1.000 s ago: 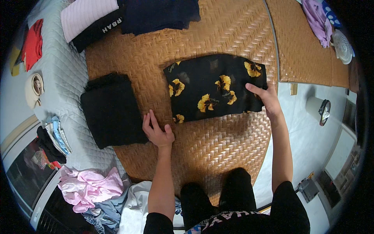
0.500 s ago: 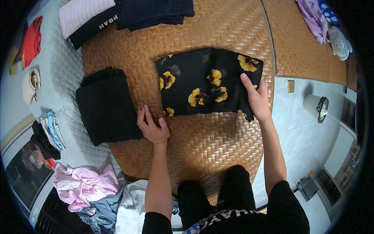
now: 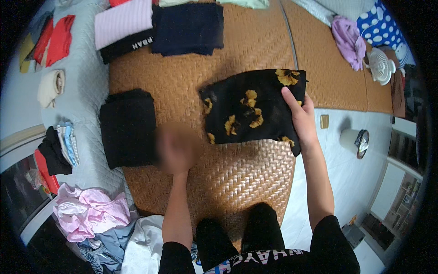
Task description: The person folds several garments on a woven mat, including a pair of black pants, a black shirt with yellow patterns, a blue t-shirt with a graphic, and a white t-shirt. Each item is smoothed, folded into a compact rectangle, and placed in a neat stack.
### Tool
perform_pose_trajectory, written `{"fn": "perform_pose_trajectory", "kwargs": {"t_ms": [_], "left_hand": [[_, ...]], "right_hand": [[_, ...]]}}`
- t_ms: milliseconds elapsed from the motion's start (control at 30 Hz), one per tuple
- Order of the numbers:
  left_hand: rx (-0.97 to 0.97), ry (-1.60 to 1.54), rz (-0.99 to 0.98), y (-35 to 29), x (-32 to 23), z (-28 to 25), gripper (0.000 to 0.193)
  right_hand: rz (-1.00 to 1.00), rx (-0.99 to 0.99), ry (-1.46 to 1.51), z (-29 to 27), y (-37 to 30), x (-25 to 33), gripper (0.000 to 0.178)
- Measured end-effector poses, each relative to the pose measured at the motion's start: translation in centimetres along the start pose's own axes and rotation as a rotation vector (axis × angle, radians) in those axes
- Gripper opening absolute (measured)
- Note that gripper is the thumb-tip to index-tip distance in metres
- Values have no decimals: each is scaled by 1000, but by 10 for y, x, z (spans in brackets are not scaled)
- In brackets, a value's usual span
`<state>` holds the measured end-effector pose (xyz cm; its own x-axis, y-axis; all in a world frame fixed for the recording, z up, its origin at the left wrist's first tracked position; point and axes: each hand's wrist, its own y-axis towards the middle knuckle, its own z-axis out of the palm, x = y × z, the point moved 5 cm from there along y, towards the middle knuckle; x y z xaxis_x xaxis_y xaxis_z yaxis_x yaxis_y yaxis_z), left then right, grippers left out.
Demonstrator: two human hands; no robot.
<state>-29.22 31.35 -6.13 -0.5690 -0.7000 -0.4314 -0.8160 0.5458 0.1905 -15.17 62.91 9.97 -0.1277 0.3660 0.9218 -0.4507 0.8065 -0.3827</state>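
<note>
My right hand (image 3: 303, 119) grips the right edge of a folded black cloth (image 3: 237, 107) with yellow flowers, thumb on top and the other fingers hidden behind it. The cloth is a thin fabric, held over the woven mat. At its left, my left hand (image 3: 178, 147) is smeared by a blur, so its fingers do not show. That hand is beside the right edge of a folded plain black cloth (image 3: 128, 130), which lies flat. Whether it touches this cloth I cannot tell.
Beneath lies a woven mat (image 3: 237, 178). Along the far side are folded navy cloth (image 3: 187, 28) and pink ribbed cloth (image 3: 124, 23). Crumpled pink clothing (image 3: 93, 210) is at the lower left. A small white fan (image 3: 381, 66) and a waste bin (image 3: 355, 142) stand at the right.
The flowered cloth's left edge has shifted right and its right edge has tilted up, still in my right hand. The view has moved, showing more of the far side.
</note>
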Motion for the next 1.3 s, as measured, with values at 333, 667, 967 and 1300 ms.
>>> {"fn": "perform_pose_trajectory", "kwargs": {"t_ms": [333,667,967,1300], "left_hand": [[-11,51,26,121,-56,34,35],[111,53,47,107,-46,52,42],[69,51,48,108,-44,54,44],[131,69,18,111,-47,50,43]], "right_hand": [[-238,25,-251,55,24,137,28],[-470,13,-525,126,106,195,48],[-347,28,-256,182,138,214,49],[-806,246,-704,162,152,225,41]]}}
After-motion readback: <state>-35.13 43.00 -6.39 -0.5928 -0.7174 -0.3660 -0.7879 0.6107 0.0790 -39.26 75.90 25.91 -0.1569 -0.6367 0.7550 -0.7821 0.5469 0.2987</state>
